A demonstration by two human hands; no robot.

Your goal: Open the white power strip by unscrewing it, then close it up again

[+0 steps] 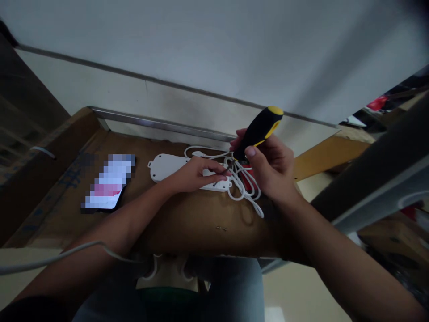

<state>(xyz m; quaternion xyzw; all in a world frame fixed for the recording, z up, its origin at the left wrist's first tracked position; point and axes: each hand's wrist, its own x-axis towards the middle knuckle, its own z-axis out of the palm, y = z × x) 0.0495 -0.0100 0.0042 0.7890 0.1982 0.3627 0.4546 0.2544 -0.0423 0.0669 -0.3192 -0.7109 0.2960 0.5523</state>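
A white power strip (167, 167) lies face down on the brown cardboard surface (187, 223), small screw holes showing on its back. My right hand (273, 165) grips a black and yellow screwdriver (259, 129), tilted with its shaft pointing down left to the strip's right end. My left hand (197, 174) rests on the strip, thumb and forefinger pinched round the lower shaft. A coiled white cable (241, 181) is bunched beside the strip's right end, under my right hand. Two small screws (221, 228) lie on the cardboard nearer to me.
A phone with a lit screen (109, 183) lies at the left. Something red (248, 176) sits beneath the cable. A metal rail (161, 125) runs along the back edge, by a pale wall. Another white cable (67, 254) crosses at lower left. A dark post slants at the right.
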